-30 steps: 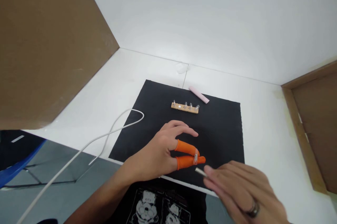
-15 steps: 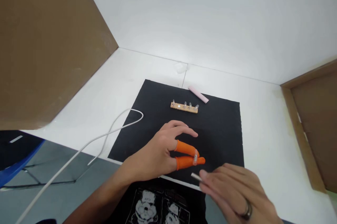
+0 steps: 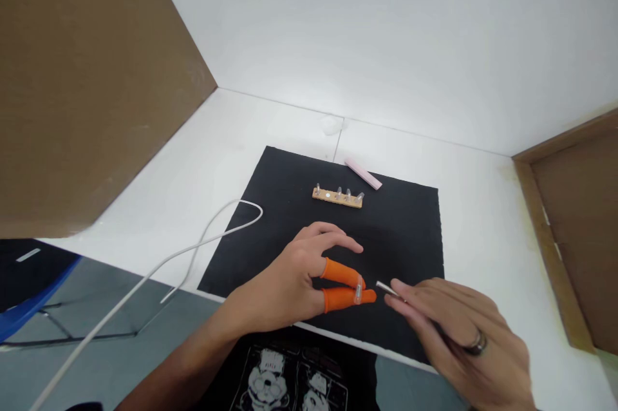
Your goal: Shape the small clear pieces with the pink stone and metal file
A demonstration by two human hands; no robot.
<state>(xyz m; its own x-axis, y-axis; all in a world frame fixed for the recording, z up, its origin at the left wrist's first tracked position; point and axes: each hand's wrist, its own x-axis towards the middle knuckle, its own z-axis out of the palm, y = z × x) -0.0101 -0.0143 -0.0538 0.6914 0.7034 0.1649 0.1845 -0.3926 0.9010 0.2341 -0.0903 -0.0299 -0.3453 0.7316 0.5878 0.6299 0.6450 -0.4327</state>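
My left hand [image 3: 304, 276] is over the black mat, its thumb and index finger in orange finger cots [image 3: 344, 298]. Between those two fingertips it pinches a small clear false nail tip [image 3: 358, 292], while the other fingers stay loosely bent. Just to the right, my right hand [image 3: 458, 327], with a ring on one finger, grips a slim, shiny silver-white tool [image 3: 386, 288] between thumb and fingers. The tool's end points at the nail tip, a small gap apart; most of it is hidden by the hand.
Beyond my hands, a narrow wooden strip [image 3: 333, 197] holds several clear nail tips upright and a white dot. A pink bar [image 3: 363, 174] lies at the far edge of the black mat [image 3: 284, 205]. A white cable [image 3: 193, 247] loops at left. Brown panels [image 3: 96, 76] flank the table.
My right hand has moved up and to the right with the tool, bringing its end level with the nail tip. My left hand has stayed in place.
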